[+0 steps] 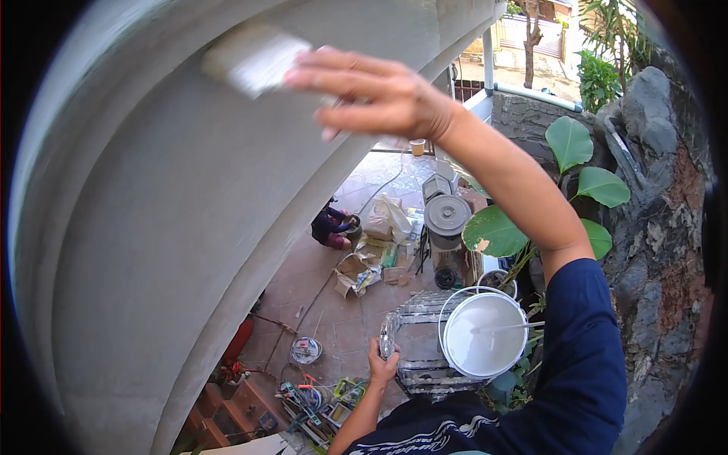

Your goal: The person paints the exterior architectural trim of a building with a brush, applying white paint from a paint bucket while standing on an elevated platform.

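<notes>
My right hand (pixel 371 89) is raised at the upper middle, its fingers closed around a blurred, pale flat tool (pixel 265 64) that lies against the curved grey wall (pixel 167 197). The tool's handle is hidden by the fingers. Low in the view, my left hand (pixel 383 364) grips a narrow, paint-stained object (pixel 387 336), seen edge-on. To its right, a white bucket (pixel 485 335) holds white material, with a stick (pixel 508 327) leaning over its rim. The bucket stands on a stained platform (pixel 428 309).
Far below on the tiled floor (pixel 307 265), a person (pixel 330 227) crouches beside opened bags (pixel 387 216). A small bucket (pixel 306 350) and scattered tools (pixel 303 402) lie lower left. Leafy plants (pixel 569 144) and a rough rock wall (pixel 644 250) border the right.
</notes>
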